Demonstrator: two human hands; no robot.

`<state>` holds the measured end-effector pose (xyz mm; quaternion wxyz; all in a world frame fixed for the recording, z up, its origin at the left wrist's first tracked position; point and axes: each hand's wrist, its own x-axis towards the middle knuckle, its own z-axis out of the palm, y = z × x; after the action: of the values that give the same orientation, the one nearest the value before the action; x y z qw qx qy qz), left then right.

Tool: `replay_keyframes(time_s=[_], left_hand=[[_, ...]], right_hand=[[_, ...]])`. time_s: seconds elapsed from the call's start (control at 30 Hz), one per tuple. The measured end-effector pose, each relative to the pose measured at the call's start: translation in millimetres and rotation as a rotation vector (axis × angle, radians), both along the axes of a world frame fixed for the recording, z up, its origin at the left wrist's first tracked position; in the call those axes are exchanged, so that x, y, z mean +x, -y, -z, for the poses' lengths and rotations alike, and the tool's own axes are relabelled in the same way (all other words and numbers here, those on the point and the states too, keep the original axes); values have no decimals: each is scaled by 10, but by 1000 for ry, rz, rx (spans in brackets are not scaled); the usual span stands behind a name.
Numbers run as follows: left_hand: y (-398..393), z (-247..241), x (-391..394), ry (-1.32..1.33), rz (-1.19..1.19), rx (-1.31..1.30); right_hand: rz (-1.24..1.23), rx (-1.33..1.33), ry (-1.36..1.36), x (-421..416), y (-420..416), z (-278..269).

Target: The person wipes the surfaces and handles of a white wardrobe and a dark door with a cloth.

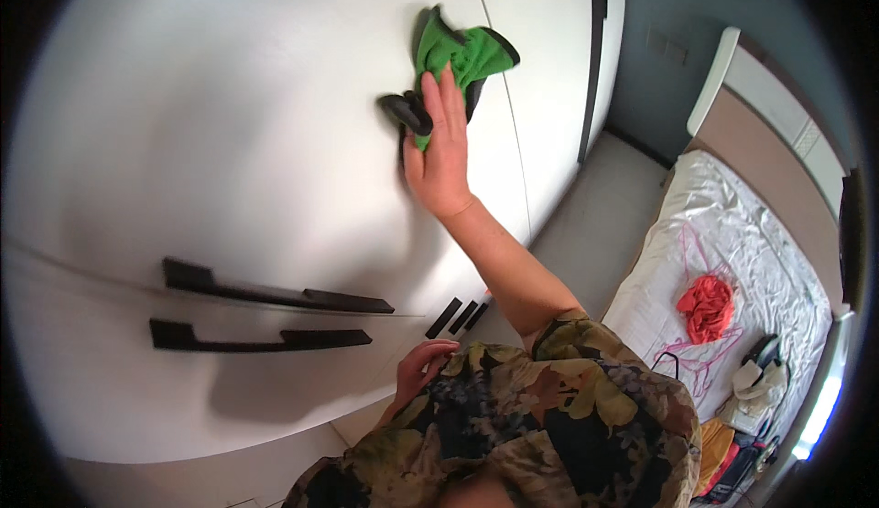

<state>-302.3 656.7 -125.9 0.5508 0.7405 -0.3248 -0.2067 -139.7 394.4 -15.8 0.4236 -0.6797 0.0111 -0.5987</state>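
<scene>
With its fingers pressed flat, my right hand (445, 165) holds a green cleaning cloth (439, 48) with dark edging against a white wardrobe door (275, 151). The cloth is bunched; a folded dark part of it sticks out by my thumb. My right arm is stretched out. Low by the front of my patterned shirt (508, 398) is my left hand (420, 371), with its fingers bent and partly hidden by the shirt. Whether it holds anything cannot be seen. Two long black door handles (275, 295) lie left of it, one on each side of a door gap.
Three smaller black handles (457, 319) sit lower on the wardrobe. To the right stands a bed (638, 288) with a pale shiny cover. On it lie red fabric (707, 309), pink hangers (700, 371), a pale bag (752, 391) and folded clothes (717, 446). Grey floor (611, 192) runs between bed and wardrobe.
</scene>
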Motion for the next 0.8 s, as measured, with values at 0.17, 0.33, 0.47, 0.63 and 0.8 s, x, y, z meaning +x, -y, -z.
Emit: replay_keyframes(time_s=[0.17,0.33,0.47,0.63,0.8], left_hand=[[-328,-48,-226,-78,-130,-210],[-547,390,-375,-132,-268,-204],[-473,235,-473,-58,-334,-268],[-141,271,-399,7,-543,-313],[160,385,-355,11,-658,-267]], right_hand=[[158,182,-161,21,-83,861],[-10,-5,-115,-264,-520,-82],[-223,-492,97,-278,-599,-887],[-174,-1011,227,-101,75,-351],[58,-466,183,577,1160,-845]])
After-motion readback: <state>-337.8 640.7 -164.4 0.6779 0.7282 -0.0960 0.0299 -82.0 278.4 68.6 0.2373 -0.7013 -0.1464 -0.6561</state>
